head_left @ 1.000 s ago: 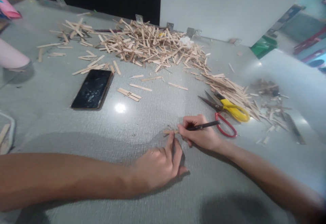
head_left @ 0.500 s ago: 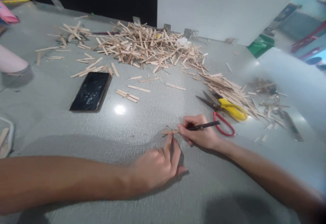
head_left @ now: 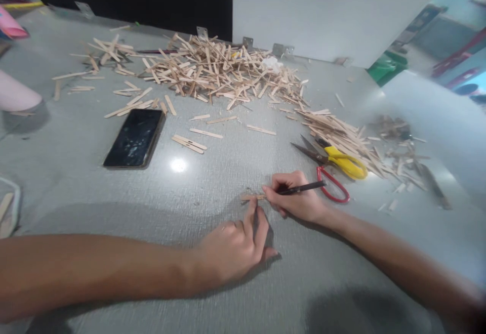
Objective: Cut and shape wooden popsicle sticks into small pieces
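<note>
A short wooden craft stick [head_left: 247, 198] lies flat on the grey table, with small dark crumbs beside it. My left hand [head_left: 235, 245] rests on the table, its fingers apart, and its index fingertip presses down on the stick. At the stick's right end, my right hand [head_left: 292, 196] is closed around a slim black pen-like tool [head_left: 306, 187] in a writing grip. The tool's tip is hidden behind the fingers, so its exact kind cannot be made out. Just beyond the right hand lie scissors [head_left: 332, 159] with one yellow and one red handle loop, blades apart.
A big heap of craft sticks [head_left: 220, 71] spreads along the back, and a bundle of sticks [head_left: 334, 134] lies behind the scissors. A phone [head_left: 134, 138] lies at left. Several loose sticks [head_left: 206, 133] are scattered mid-table. A blade-like strip [head_left: 435, 187] lies far right.
The view has shifted very slightly. Both hands, the stick and the black tool stay in almost the same place.
</note>
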Demonstrator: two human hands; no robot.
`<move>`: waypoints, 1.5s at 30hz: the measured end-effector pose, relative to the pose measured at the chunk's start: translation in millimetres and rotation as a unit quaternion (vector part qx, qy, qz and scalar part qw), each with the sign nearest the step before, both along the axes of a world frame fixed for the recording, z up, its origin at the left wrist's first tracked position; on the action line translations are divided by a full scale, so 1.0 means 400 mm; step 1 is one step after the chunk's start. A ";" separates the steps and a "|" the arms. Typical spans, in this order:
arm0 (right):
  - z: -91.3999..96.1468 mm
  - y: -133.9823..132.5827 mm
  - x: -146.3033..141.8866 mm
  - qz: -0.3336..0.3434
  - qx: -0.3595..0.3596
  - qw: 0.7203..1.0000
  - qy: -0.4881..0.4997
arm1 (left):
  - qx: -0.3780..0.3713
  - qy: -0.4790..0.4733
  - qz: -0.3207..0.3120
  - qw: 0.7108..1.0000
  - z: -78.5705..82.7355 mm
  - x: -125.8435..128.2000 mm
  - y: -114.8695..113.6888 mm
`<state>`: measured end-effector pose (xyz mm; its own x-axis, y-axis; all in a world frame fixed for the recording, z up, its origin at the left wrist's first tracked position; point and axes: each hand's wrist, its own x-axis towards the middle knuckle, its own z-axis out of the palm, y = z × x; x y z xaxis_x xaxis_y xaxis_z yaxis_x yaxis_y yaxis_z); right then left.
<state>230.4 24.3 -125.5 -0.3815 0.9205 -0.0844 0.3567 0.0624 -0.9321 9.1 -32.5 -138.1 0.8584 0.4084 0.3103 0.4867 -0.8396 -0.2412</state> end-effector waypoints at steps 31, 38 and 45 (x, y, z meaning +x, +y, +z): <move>0.007 0.001 -0.001 0.010 0.018 1.000 -0.011 | 0.013 -0.004 0.000 1.000 -0.002 0.000 0.003; 0.011 0.001 -0.004 0.009 0.019 1.000 -0.015 | 0.004 0.008 -0.002 1.000 0.001 0.000 0.001; 0.002 -0.001 -0.005 -0.010 0.008 1.000 0.007 | 0.013 0.003 0.002 1.000 -0.005 0.000 0.004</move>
